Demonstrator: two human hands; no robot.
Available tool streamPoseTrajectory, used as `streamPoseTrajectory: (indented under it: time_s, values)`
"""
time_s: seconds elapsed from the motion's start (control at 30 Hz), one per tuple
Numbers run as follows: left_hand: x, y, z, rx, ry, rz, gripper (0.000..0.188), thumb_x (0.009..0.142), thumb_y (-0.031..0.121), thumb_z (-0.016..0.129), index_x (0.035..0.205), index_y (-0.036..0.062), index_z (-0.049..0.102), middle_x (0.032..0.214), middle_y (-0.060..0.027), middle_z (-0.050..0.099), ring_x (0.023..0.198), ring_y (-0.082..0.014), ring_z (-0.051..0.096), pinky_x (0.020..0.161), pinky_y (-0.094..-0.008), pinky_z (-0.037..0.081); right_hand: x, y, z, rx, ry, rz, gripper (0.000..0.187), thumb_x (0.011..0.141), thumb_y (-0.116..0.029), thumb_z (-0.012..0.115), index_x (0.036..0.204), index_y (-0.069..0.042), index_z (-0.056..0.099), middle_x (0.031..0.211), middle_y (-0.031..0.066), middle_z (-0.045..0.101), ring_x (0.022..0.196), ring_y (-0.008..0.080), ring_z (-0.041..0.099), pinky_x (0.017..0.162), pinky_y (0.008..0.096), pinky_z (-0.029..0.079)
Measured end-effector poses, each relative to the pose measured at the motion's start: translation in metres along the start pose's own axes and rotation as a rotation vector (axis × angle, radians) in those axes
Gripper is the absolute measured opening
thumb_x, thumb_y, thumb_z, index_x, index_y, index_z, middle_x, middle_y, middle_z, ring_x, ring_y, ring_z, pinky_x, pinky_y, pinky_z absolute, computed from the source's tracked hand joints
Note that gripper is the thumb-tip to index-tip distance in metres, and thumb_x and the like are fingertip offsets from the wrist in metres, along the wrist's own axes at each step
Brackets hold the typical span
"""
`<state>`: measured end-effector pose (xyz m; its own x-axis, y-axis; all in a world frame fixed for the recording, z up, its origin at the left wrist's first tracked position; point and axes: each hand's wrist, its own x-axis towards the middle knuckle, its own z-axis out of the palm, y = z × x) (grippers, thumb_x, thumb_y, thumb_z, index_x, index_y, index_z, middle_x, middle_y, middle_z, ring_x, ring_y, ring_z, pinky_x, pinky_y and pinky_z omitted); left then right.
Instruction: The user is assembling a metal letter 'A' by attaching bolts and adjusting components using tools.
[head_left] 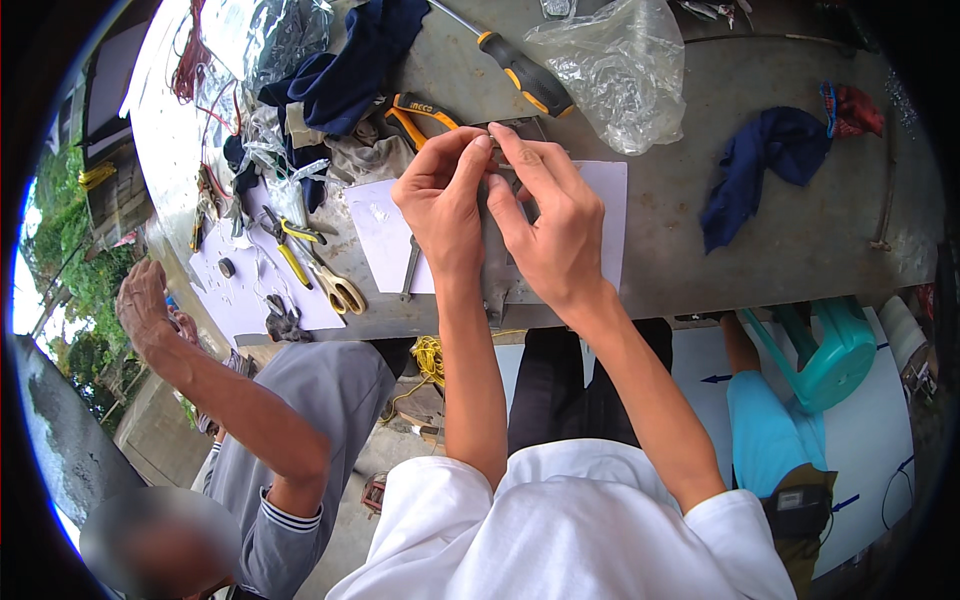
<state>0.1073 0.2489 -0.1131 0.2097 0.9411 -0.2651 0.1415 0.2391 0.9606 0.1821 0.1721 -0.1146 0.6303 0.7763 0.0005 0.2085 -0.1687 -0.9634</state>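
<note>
My left hand (445, 200) and my right hand (555, 220) meet over the metal table, fingertips together. Both pinch at one spot; a small bit shows between the fingertips, too small to name. Below them a dark metal piece (494, 285) runs toward the table's near edge, mostly covered by my hands. White paper (605, 215) lies beneath, with a metal wrench (410, 268) on it by my left wrist. Just beyond my left fingers are orange-and-black handles (425, 108) of a tool whose head is hidden. Farther off lies a screwdriver (525, 75) with a black-and-orange grip.
Left on the table are scissors (345, 293), yellow-handled pliers (292, 262), a tape roll (226, 267) and dark cloth (345, 75). A clear plastic bag (630, 80) and navy cloth (765, 165) lie to the right. Another person's arm (230, 390) is at left; a green stool (835, 360) stands right.
</note>
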Motion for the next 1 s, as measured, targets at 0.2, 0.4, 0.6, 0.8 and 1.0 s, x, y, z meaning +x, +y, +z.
streamPoseTrajectory:
  time_s: [0.2, 0.4, 0.6, 0.8, 1.0]
  values:
    - [-0.0006, -0.0022, 0.0014, 0.015, 0.01, 0.042, 0.01, 0.092, 0.001, 0.073, 0.099, -0.0057, 0.074, 0.087, -0.0054, 0.074, 0.073, -0.0074, 0.064, 0.066, -0.0207, 0.05, 0.0032, 0.002, 0.0, 0.025, -0.009, 0.044, 0.038, 0.091, -0.012, 0.068, 0.128, -0.002, 0.069, 0.107, 0.0115, 0.067, 0.091, 0.0285, 0.069, 0.078, 0.0396, 0.057]
    - [-0.001, -0.0029, 0.001, -0.004, 0.009, 0.031, 0.01, 0.093, 0.001, 0.072, 0.1, -0.0061, 0.075, 0.086, -0.0052, 0.074, 0.072, -0.0071, 0.063, 0.065, -0.0211, 0.05, 0.0024, 0.0019, -0.0005, 0.016, -0.006, 0.037, 0.036, 0.091, -0.012, 0.068, 0.126, -0.001, 0.07, 0.106, 0.0112, 0.067, 0.09, 0.0287, 0.069, 0.077, 0.0398, 0.057]
    - [-0.0008, -0.0035, 0.0007, -0.069, 0.003, 0.013, 0.011, 0.094, 0.001, 0.071, 0.101, -0.0062, 0.075, 0.086, -0.0055, 0.073, 0.072, -0.0076, 0.063, 0.065, -0.0214, 0.05, 0.0026, 0.0018, -0.0009, 0.008, 0.0, 0.033, 0.035, 0.091, -0.012, 0.068, 0.125, -0.001, 0.07, 0.105, 0.0108, 0.067, 0.089, 0.0284, 0.069, 0.076, 0.0394, 0.057]
    - [-0.0024, -0.0032, 0.0014, -0.031, 0.001, 0.031, 0.01, 0.094, 0.001, 0.071, 0.101, -0.006, 0.075, 0.085, -0.0054, 0.073, 0.072, -0.0078, 0.064, 0.064, -0.0215, 0.051, 0.0013, 0.0023, -0.0018, -0.014, 0.0, 0.025, 0.036, 0.091, -0.012, 0.068, 0.125, -0.001, 0.07, 0.106, 0.011, 0.067, 0.09, 0.029, 0.069, 0.078, 0.0402, 0.057]
    - [0.0001, -0.0024, 0.0015, -0.02, 0.005, 0.029, 0.01, 0.093, 0.002, 0.073, 0.1, -0.0058, 0.075, 0.084, -0.0053, 0.073, 0.072, -0.0077, 0.064, 0.064, -0.0216, 0.051, 0.0009, 0.0024, -0.0012, 0.009, -0.005, 0.037, 0.037, 0.09, -0.01, 0.067, 0.127, -0.002, 0.069, 0.107, 0.0114, 0.067, 0.091, 0.0297, 0.069, 0.079, 0.0405, 0.057]
